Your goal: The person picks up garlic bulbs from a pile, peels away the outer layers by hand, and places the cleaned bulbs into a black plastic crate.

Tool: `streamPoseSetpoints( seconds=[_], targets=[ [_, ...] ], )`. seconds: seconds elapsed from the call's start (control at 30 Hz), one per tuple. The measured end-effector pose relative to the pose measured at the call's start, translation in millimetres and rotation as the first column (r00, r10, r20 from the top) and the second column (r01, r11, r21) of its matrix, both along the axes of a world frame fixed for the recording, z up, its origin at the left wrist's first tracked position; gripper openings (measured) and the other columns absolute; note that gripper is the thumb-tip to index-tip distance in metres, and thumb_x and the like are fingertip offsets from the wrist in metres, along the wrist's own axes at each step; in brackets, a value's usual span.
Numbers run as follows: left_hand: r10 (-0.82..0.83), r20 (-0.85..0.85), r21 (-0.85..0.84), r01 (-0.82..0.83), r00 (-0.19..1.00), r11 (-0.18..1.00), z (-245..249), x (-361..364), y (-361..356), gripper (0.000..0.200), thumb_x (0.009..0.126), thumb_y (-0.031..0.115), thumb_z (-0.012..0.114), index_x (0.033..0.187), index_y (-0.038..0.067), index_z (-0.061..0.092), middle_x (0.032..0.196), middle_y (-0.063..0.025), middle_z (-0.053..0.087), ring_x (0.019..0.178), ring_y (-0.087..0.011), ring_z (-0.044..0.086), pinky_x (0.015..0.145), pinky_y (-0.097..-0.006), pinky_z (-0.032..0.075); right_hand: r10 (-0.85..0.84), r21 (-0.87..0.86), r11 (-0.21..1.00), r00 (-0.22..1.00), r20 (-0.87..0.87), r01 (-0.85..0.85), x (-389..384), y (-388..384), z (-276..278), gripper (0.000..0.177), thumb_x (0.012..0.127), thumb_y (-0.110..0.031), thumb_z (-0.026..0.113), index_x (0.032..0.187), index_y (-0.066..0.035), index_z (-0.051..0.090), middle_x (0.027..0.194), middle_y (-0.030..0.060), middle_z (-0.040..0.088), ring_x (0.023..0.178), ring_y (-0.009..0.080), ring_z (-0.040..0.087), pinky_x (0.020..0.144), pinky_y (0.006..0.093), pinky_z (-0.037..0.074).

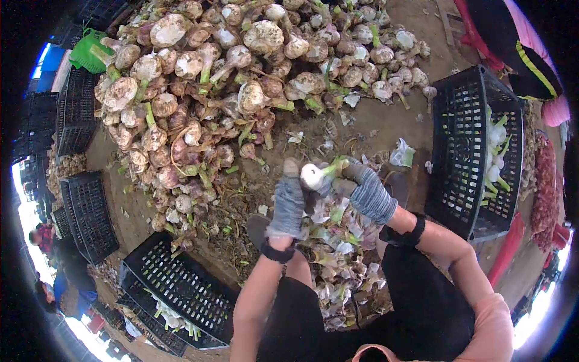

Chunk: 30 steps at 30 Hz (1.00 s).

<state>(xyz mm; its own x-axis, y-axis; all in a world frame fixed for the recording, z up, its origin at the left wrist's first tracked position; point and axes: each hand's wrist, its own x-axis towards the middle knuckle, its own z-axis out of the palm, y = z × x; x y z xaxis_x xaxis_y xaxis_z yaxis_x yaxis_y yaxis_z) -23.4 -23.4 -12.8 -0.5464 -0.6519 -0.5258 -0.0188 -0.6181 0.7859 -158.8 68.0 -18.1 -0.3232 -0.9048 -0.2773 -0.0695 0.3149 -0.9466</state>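
A white garlic bulb [312, 177] with a green stem is held in front of me at the middle of the head view. My right hand [363, 186], in a grey knitted glove, is closed round the stem. At the bulb's left side is my left hand [290, 200], gloved alike, thumb pointing up; its other fingers are blurred and partly hidden beneath the bulb. Below both hands lies a heap of peeled-off garlic skins [341, 265] between my legs. A large pile of soil-stained garlic bulbs [199, 90] spreads ahead and to the left.
A black crate [461, 151] at right holds trimmed garlic [496, 154]. Another black crate [181, 289] stands at lower left, with garlic [172, 317] beside its wall. More crates [89, 214] line the left. A red mesh sack [544, 187] is far right; people [69, 271] are at far left.
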Motion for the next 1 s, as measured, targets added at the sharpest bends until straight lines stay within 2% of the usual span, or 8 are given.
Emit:
streamPoseSetpoints(
  seconds=[0.17, 0.4, 0.53, 0.6, 0.63, 0.73, 0.83, 1.0],
  targets=[
    [-0.065, 0.318, -0.626, 0.261, 0.946, 0.735, -5, 1, 24, 0.044, 0.093, 0.035, 0.046, 0.125, 0.005, 0.041, 0.106, -0.0063, 0.054, 0.093, -0.0134, 0.053, 0.081, -0.0265, 0.043, -0.025, -0.11, 0.994, 1.0, 0.018, 0.027, 0, -5, 2, 0.024, 0.078, -0.007, 0.056, 0.1, 0.002, 0.058, 0.093, 0.0145, 0.058, 0.083, 0.0234, 0.056, 0.075, 0.0317, 0.045],
    [-0.011, -0.254, 0.234, 0.073, 0.967, 0.969, 7, 5, 8, 0.043, 0.089, 0.043, 0.051, 0.117, 0.012, 0.045, 0.086, -0.0019, 0.056, 0.059, -0.0062, 0.047, 0.05, -0.0193, 0.038, -0.029, -0.009, 0.999, 0.873, 0.487, 0.038, -14, 3, -3, 0.031, 0.081, -0.007, 0.052, 0.111, 0.003, 0.052, 0.104, 0.0101, 0.059, 0.09, 0.0219, 0.059, 0.079, 0.0294, 0.047],
    [0.117, -0.347, 0.485, 0.071, 0.931, 0.872, 3, 6, 8, 0.051, 0.083, 0.053, 0.054, 0.116, 0.015, 0.047, 0.075, 0.0023, 0.056, 0.043, -0.0039, 0.037, 0.035, -0.0187, 0.027, -0.137, 0.083, 0.976, 0.278, 0.951, 0.199, -13, 1, 3, 0.029, 0.082, -0.01, 0.055, 0.108, 0.003, 0.055, 0.104, 0.0113, 0.059, 0.088, 0.0224, 0.059, 0.081, 0.0304, 0.048],
    [0.182, -0.272, 0.46, -0.039, 0.945, 0.887, 0, 0, 8, 0.042, 0.084, 0.045, 0.057, 0.111, 0.013, 0.051, 0.076, 0.0022, 0.056, 0.049, -0.0033, 0.042, 0.04, -0.0168, 0.032, 0.056, -0.129, 0.992, 0.917, 0.394, -0.005, -19, 4, -1, 0.026, 0.081, -0.007, 0.054, 0.106, 0.002, 0.056, 0.105, 0.0135, 0.059, 0.09, 0.0231, 0.059, 0.081, 0.0313, 0.048],
    [0.125, -0.165, 0.238, -0.084, 0.978, 0.968, -7, 1, 7, 0.037, 0.085, 0.041, 0.058, 0.108, 0.011, 0.053, 0.077, 0.0023, 0.056, 0.051, -0.003, 0.043, 0.043, -0.0168, 0.034, 0.148, -0.152, 0.977, 0.988, -0.037, -0.152, -21, 4, -2, 0.025, 0.081, -0.006, 0.054, 0.105, 0.001, 0.057, 0.105, 0.0146, 0.058, 0.091, 0.0235, 0.059, 0.082, 0.0317, 0.047],
    [0.135, 0.063, -0.217, -0.118, 0.989, 0.969, -8, 2, 6, 0.022, 0.087, 0.024, 0.059, 0.098, 0.005, 0.058, 0.083, 0.0023, 0.058, 0.063, -0.0036, 0.049, 0.056, -0.0188, 0.041, -0.107, 0.031, 0.994, 0.957, 0.27, 0.102, -8, 7, 3, 0.023, 0.079, -0.004, 0.056, 0.102, 0.001, 0.058, 0.108, 0.0175, 0.056, 0.097, 0.0259, 0.056, 0.083, 0.0344, 0.047],
    [0.119, 0.11, -0.311, -0.079, 0.987, 0.947, 8, -5, 11, 0.025, 0.086, 0.022, 0.062, 0.101, 0.003, 0.058, 0.087, 0.0003, 0.06, 0.069, -0.0057, 0.052, 0.063, -0.0207, 0.043, 0.045, -0.318, 0.921, 0.871, -0.489, -0.226, -7, -1, 14, 0.022, 0.077, -0.006, 0.059, 0.098, 0.001, 0.058, 0.111, 0.0176, 0.053, 0.1, 0.0278, 0.054, 0.085, 0.0353, 0.045],
    [0.154, 0.046, -0.069, -0.151, 0.987, 0.986, -13, 2, 4, 0.027, 0.084, 0.024, 0.063, 0.101, 0.003, 0.06, 0.089, -0.0021, 0.062, 0.076, -0.0089, 0.056, 0.067, -0.0237, 0.046, 0.115, -0.296, 0.951, 0.99, 0.087, -0.084, -10, 2, 14, 0.026, 0.078, -0.012, 0.06, 0.101, 0.001, 0.056, 0.111, 0.0175, 0.053, 0.102, 0.0285, 0.054, 0.087, 0.0353, 0.045]
  ],
)
